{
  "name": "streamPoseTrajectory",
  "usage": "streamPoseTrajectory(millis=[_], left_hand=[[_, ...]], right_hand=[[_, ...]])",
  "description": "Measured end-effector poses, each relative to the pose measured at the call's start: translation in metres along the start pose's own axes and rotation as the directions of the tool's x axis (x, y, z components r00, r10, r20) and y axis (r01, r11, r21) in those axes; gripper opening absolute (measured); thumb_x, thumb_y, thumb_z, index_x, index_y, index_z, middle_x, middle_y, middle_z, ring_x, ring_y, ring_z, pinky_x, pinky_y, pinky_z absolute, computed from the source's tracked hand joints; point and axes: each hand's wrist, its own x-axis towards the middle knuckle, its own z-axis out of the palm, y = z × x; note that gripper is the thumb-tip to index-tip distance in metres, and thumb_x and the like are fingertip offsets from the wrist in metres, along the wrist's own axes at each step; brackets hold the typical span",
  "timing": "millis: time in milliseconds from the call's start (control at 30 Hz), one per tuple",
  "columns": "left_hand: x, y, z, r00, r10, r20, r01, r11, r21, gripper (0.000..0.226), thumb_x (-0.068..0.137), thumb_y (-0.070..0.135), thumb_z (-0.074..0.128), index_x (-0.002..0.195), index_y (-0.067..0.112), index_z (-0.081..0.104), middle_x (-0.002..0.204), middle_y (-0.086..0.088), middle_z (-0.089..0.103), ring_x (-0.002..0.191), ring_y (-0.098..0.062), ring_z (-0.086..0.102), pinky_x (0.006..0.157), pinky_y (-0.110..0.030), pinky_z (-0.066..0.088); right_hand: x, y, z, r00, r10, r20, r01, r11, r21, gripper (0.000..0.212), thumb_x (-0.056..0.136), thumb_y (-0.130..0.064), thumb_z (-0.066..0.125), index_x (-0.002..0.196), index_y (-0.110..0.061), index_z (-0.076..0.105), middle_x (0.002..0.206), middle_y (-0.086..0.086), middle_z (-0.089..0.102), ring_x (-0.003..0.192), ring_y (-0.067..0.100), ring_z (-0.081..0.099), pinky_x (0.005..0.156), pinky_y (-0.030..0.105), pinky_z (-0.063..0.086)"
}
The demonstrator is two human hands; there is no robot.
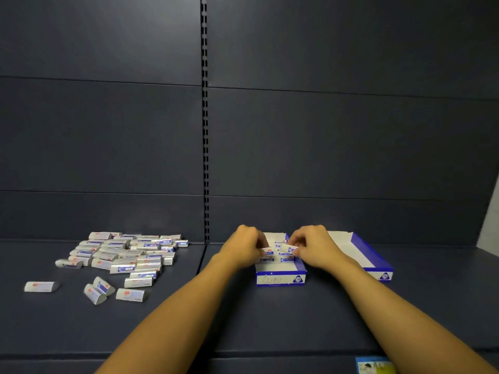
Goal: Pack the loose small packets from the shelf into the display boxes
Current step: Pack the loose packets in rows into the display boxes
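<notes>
A blue-and-white display box [280,278] stands on the dark shelf at centre right, with several small packets inside it. My left hand [244,248] is over the box's left side and pinches a white packet [267,251]. My right hand [314,247] is over the right side and pinches another packet [289,248] just above the ones in the box. A second, empty display box [378,261] lies behind my right wrist. A pile of loose white-and-blue packets [127,255] covers the shelf on the left.
A few stray packets [40,286] lie apart from the pile toward the front left. The dark back panel with a slotted upright [205,157] rises behind the shelf. A price label [374,365] sits on the shelf's front edge at lower right.
</notes>
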Motion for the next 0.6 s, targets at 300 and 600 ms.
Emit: streamPoseTrajectory(millis=[300, 600], left_hand=[[0.01, 0.004, 0.015, 0.999, -0.026, -0.031, 0.027, 1.0, 0.012, 0.022, 0.091, 0.014, 0.072, 0.112, 0.016, 0.075, 0.115, -0.001, 0.07, 0.098, -0.017, 0.066, 0.084, -0.033, 0.06], [0.011, -0.009, 0.02, 0.996, -0.082, -0.036, 0.082, 0.997, -0.004, 0.02, 0.086, 0.015, 0.075, 0.105, 0.022, 0.079, 0.104, 0.004, 0.074, 0.092, -0.013, 0.068, 0.082, -0.038, 0.06]], right_hand=[[0.026, 0.021, 0.026, 1.0, -0.024, 0.011, 0.024, 0.999, 0.037, 0.019, 0.081, -0.017, 0.08, 0.091, -0.031, 0.071, 0.102, -0.013, 0.068, 0.081, 0.009, 0.066, 0.063, 0.02, 0.057], [0.033, 0.029, 0.04, 0.994, -0.092, 0.05, 0.09, 0.995, 0.04, 0.021, 0.08, -0.013, 0.076, 0.09, -0.031, 0.072, 0.083, -0.02, 0.063, 0.074, 0.008, 0.066, 0.064, 0.022, 0.059]])
